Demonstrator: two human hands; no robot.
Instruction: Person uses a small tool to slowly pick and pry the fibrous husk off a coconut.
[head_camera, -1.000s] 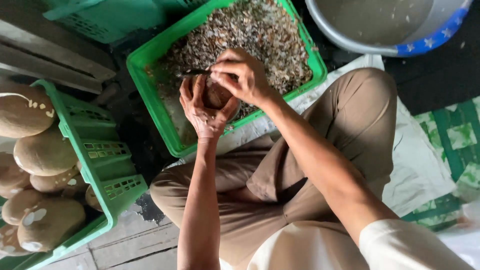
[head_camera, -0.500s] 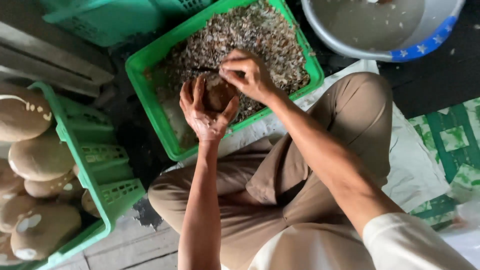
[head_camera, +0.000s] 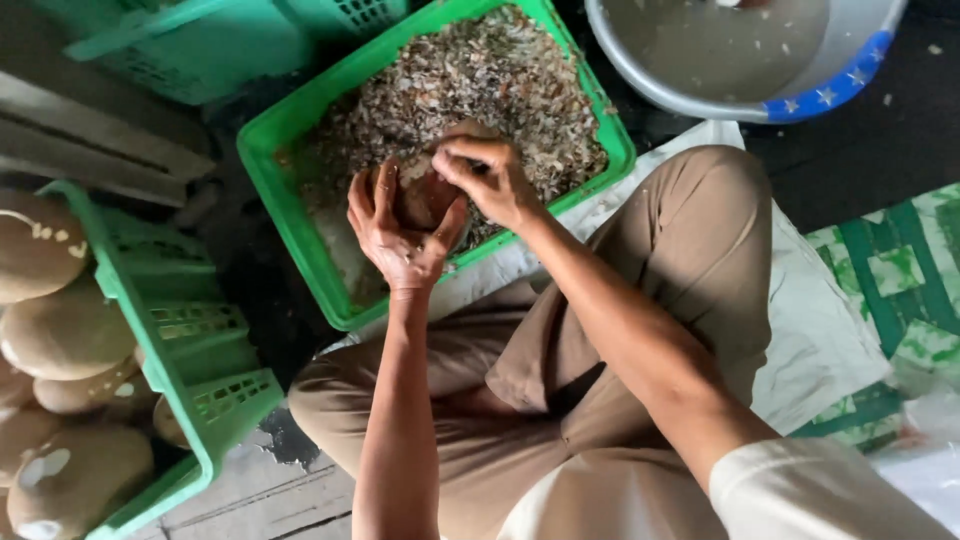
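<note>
A small round brown husked coconut (head_camera: 425, 195) sits cupped in the person's left hand (head_camera: 400, 235), held just over the near edge of the green plastic crate (head_camera: 300, 240) in front of their knees. The left hand's fingers are spread and curled up around the brown ball, the palm under it. The right hand (head_camera: 490, 180) comes over the top, fingers bunched and pinched together against the coconut's upper side; a thin dark thing shows at the fingertips, too small to tell what it is.

The green crate is filled with a heap of grey-brown shavings and flakes (head_camera: 480, 90), and both hands hang directly above that heap. The person sits low with knees bent apart in tan trousers (head_camera: 690, 260), on a white woven sack (head_camera: 830, 330) spread over the floor.

To the person's left stands a second green slotted plastic crate (head_camera: 170, 330), holding several large pale-brown peeled coconuts (head_camera: 60, 335), well apart from the hands. Beyond the crate of shavings, to the right, is a grey round plastic basin with a blue rim (head_camera: 830, 85). A teal crate (head_camera: 220, 40) sits at the far left.
</note>
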